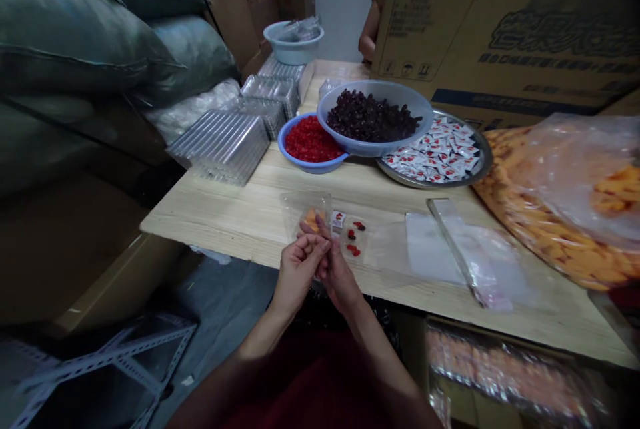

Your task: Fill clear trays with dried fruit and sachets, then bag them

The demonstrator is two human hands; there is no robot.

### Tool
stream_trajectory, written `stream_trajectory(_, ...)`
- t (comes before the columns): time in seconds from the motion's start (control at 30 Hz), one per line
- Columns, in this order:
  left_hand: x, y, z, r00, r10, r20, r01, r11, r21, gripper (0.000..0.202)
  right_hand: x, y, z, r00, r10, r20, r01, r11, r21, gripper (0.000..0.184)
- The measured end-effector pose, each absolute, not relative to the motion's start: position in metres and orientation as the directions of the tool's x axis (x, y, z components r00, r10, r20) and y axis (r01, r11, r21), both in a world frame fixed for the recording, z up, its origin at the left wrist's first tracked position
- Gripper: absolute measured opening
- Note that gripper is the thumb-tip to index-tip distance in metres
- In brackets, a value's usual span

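Both hands are curled in a pinch, the left hand [299,270] and right hand [341,276] close together over the near edge of the wooden table [240,222], their fingertips [320,228] gripping the front of a clear plastic tray [293,210] that holds orange pieces [312,220]. Just beside the tray lie a small white sachet [338,220] and a few red pieces [353,249] on clear plastic. To the right, a clear bag [465,262] lies flat on the table, and beyond the hands a blue bowl of dark raisins [371,117] sits tilted on the rim of a red-filled blue bowl [311,142] and a metal tray of white sachets [436,149]. Stacks of clear trays [223,146] stand on the left of the table, with a pale blue basin [293,42] behind them. A big bag of orange pieces [555,206] lies at the right edge, under a cardboard box [500,22], and another person's arm [369,32] shows past that box
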State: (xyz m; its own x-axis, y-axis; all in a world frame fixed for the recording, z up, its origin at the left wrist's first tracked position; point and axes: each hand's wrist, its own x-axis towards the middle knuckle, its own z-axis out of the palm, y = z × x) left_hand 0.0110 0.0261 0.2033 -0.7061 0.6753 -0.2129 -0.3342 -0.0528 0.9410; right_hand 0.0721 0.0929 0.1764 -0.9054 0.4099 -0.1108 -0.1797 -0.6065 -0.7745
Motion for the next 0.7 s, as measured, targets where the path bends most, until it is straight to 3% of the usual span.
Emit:
stream_trajectory(0.4, 0.014, 0.024, 0.200, -0.713, 0.660, -0.236, -0.336, -0.026, 0.942, 0.030, 0.074, 0.089, 0.171, -0.897, 0.420, -0.135, -0.143, -0.567, -0.812, 0.061)
stream_trajectory(0.57, 0.013, 0.019, 0.206, -0.787, 0.610, -0.090, -0.022, 0.118, 0.993, 0.022, 0.074, 0.081, 0.171, -0.897, 0.422, -0.135, -0.192, -0.645, -0.740, 0.067)
stream_trajectory(0.7, 0.002, 0.012, 0.207, -0.714, 0.700, 0.008, 0.240, 0.235, 0.942, 0.015, 0.071, 0.080, 0.170, -0.901, 0.410, -0.140, -0.211, -0.697, -0.686, 0.065)
